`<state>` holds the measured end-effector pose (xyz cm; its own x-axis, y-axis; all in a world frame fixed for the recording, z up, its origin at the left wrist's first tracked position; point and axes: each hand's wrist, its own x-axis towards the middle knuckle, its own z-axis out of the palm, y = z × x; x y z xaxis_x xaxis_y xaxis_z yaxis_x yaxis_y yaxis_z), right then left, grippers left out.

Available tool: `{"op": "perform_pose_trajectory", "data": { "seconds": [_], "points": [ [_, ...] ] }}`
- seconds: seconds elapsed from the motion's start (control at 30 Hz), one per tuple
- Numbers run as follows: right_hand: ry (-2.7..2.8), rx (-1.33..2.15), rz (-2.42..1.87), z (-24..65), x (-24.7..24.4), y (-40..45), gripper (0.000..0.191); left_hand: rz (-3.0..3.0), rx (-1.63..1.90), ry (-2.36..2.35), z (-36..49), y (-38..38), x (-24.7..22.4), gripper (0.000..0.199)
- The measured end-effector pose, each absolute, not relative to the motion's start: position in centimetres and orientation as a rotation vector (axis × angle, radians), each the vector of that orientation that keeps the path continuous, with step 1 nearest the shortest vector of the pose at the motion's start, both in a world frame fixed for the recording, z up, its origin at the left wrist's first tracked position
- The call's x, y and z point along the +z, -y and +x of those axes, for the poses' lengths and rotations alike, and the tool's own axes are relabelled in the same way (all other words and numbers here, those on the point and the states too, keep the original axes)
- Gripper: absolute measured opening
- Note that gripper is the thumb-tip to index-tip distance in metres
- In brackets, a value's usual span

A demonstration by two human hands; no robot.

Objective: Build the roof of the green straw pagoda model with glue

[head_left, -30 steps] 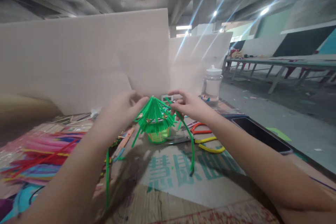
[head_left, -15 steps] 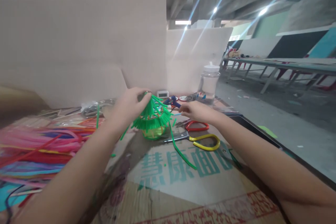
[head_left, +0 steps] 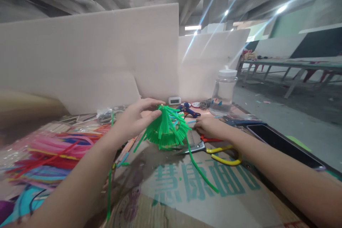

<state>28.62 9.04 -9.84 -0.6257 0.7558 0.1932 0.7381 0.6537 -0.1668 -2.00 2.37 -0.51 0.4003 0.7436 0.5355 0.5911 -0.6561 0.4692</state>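
Observation:
My left hand pinches the top of a green fringed pipe-cleaner piece, cone-shaped, upright on the cardboard surface. One long green strand trails from it toward me. My right hand is low over the surface to its right, fingers curled together. A thin light-blue stick shows by its fingertips; whether they grip it is hidden. Just under that hand lie red-handled pliers, partly covered. Scissors with yellow handles lie in front, blades reaching to the green piece. A dark blue glue gun rests behind.
Pink, red and blue pipe cleaners are heaped at the left. A clear bottle with a white lid stands at the back right, near a small white digital clock. A dark phone lies by the right edge. White boards rise behind.
The view has shifted, so everything sits lower and further right. My right hand has come down nearer the pliers, covering more of them. My left hand stays at the green piece's top.

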Motion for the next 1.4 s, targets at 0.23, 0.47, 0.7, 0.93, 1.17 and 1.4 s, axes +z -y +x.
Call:
{"op": "perform_pose_trajectory", "data": {
  "seconds": [0.23, 0.47, 0.7, 0.93, 1.17, 1.4],
  "points": [
    [2.072, 0.027, -1.43, 28.9, -8.4, -8.6, 0.038, 2.503, 1.035, -1.186, -2.2, -1.7, 0.1, 0.03],
    [1.949, 0.12, -0.831, 23.5, -3.8, -3.6, 0.04, 2.454, 1.022, -1.191, -2.3, -1.9, 0.0, 0.032],
    [2.037, -0.009, -0.676, 19.9, -3.4, -4.5, 0.027, 2.367, 1.073, -1.14, -2.8, -2.8, -0.6, 0.033],
    [2.074, -0.063, -0.679, 21.1, -4.7, -5.3, 0.021, 2.418, 1.026, -1.191, -2.5, -2.1, 0.0, 0.028],
    [2.062, 0.008, -0.666, 21.2, -5.1, -5.1, 0.02, 2.421, 1.032, -1.17, -2.4, -1.8, 0.0, 0.03],
    [2.063, 0.036, -0.64, 20.7, -5.0, -4.8, 0.018, 2.478, 1.031, -1.137, -2.3, -1.6, 0.1, 0.03]
  ]
}}
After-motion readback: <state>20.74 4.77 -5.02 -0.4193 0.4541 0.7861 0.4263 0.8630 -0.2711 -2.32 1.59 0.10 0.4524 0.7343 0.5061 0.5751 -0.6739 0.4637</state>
